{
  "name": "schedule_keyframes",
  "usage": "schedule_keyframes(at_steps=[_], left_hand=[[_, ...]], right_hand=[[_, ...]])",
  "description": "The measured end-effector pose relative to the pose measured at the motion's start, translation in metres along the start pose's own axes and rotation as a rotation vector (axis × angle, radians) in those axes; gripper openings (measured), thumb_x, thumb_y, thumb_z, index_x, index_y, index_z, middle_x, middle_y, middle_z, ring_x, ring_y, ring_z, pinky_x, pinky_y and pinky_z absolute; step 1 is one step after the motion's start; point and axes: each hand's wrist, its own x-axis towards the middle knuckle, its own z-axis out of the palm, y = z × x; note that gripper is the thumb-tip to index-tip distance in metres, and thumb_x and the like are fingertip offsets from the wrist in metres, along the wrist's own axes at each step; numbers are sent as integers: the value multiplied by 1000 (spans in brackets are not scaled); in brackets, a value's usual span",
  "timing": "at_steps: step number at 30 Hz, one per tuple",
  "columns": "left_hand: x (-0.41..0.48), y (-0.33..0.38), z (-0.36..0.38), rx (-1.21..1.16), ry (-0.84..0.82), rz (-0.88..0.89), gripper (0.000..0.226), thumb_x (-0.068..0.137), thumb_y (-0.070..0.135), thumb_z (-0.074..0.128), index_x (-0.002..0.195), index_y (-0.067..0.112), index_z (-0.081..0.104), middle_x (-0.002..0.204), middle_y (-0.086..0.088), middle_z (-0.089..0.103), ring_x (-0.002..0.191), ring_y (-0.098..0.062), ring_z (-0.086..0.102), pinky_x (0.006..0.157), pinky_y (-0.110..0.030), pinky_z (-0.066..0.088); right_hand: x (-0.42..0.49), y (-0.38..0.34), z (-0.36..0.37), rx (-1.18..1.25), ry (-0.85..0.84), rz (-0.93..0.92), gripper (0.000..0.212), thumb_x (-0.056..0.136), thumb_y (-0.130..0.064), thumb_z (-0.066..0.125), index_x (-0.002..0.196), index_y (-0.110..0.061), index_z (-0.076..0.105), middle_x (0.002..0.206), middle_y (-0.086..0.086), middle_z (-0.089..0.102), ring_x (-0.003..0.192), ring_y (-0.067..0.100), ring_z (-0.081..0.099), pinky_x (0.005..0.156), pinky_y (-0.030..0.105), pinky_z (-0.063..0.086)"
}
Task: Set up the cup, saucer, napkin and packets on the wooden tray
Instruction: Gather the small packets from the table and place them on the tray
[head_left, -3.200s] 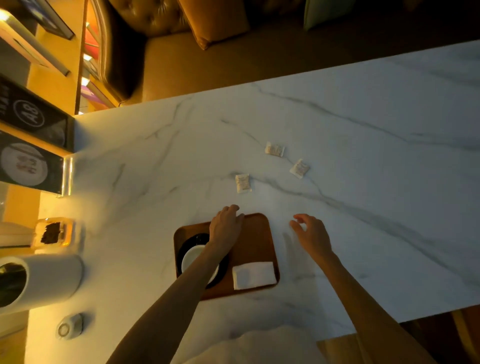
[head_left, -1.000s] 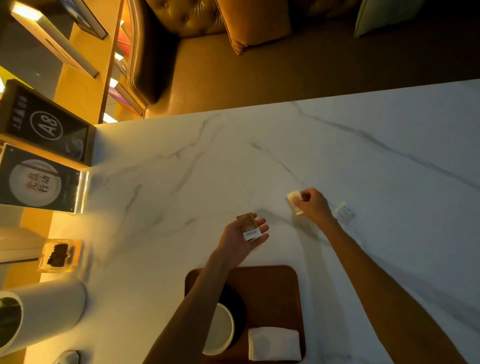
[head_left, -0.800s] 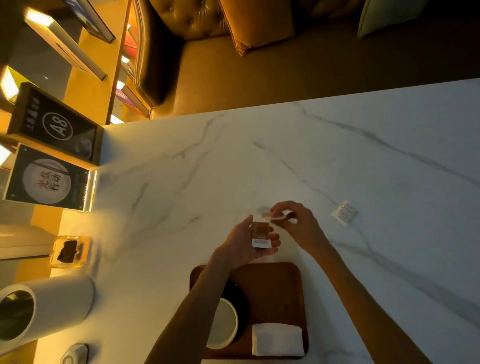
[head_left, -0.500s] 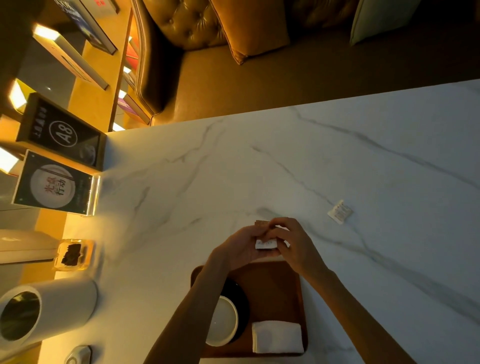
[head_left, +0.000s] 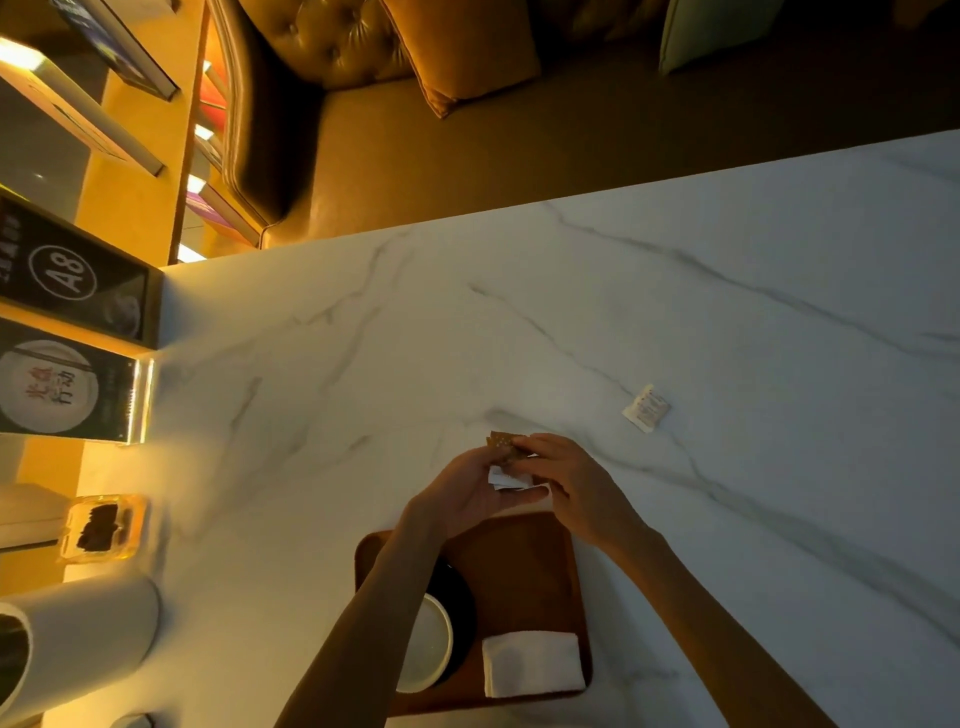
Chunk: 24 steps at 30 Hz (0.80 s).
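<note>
Both the left hand and right hand pinched thin packets, which looked light, limp, and best held by the edges.

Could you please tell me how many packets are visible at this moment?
3, as far as can be seen: one packet on the table lies alone to the right; a brown packet and a white packet are held together between both hands, partly hidden.
</note>
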Motion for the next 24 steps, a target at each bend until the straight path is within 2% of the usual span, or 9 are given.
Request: schedule_keyframes(at_steps=[2, 4, 6, 9, 10, 13, 19, 21, 24], left_hand=[[5, 1, 2, -33, 37, 2, 24, 96, 10, 47, 109, -2, 62, 105, -21, 68, 97, -32, 69, 87, -49, 57], [10, 3, 6, -32, 81, 14, 23, 97, 11, 46, 108, -2, 61, 102, -21, 68, 93, -32, 68, 83, -46, 59], [13, 5, 11, -44, 127, 28, 22, 98, 12, 44, 107, -2, 58, 93, -18, 67, 85, -30, 68, 80, -43, 60], [15, 7, 10, -93, 174, 54, 22, 98, 12, 43, 109, -2, 55, 87, -15, 63, 77, -28, 66, 76, -40, 60], [15, 8, 9, -101, 181, 55, 22, 98, 12, 43, 109, -2, 55, 86, -15, 63, 76, -27, 66, 74, -40, 60], [14, 6, 4, -93, 194, 42, 19, 97, 9, 43, 106, -1, 56, 84, -15, 62, 75, -27, 65, 72, -40, 60], [6, 1, -1, -152, 231, 42, 22, 97, 9, 41, 111, -2, 53, 92, -18, 60, 85, -31, 61, 88, -44, 52], [3, -1, -1, -158, 239, 48, 23, 95, 8, 39, 111, -3, 53, 93, -19, 59, 86, -32, 60, 90, -44, 51], [2, -1, -1, -114, 287, 88, 24, 95, 9, 40, 110, -3, 55, 93, -20, 62, 87, -33, 63, 87, -45, 53]], right_hand=[[4, 4, -2, -15, -51, -2, 44, 90, -1, 49, 123, -27, 64, 139, -5, 53, 132, 12, 38, 103, 24, 39], [9, 10, -5, 19, -15, 47, 41, 91, -3, 49, 121, -25, 64, 135, -4, 57, 128, 11, 42, 105, 25, 38], [15, 24, -15, 43, 172, 197, 32, 94, -8, 49, 116, -22, 65, 123, -1, 64, 117, 13, 53, 100, 32, 45], [28, 60, -36, -138, 423, 493, 25, 92, -12, 50, 112, -16, 64, 116, 8, 65, 109, 26, 57, 91, 36, 46], [31, 72, -42, -214, 430, 606, 27, 90, -14, 52, 116, -11, 61, 121, 14, 61, 111, 32, 53, 91, 40, 44], [33, 94, -46, -327, 284, 857, 40, 84, -20, 58, 120, -3, 52, 124, 22, 51, 113, 39, 46, 88, 42, 44], [26, 84, -15, -556, 287, 687, 20, 93, -7, 43, 108, -2, 55, 105, 22, 60, 92, 36, 56, 70, 41, 48], [28, 76, -15, -302, 386, 654, 22, 94, -9, 45, 110, -2, 57, 104, 19, 64, 92, 35, 60, 74, 40, 52], [34, 48, -21, 419, 476, 682, 22, 90, -20, 61, 110, -12, 65, 110, 7, 66, 98, 21, 64, 78, 26, 54]])
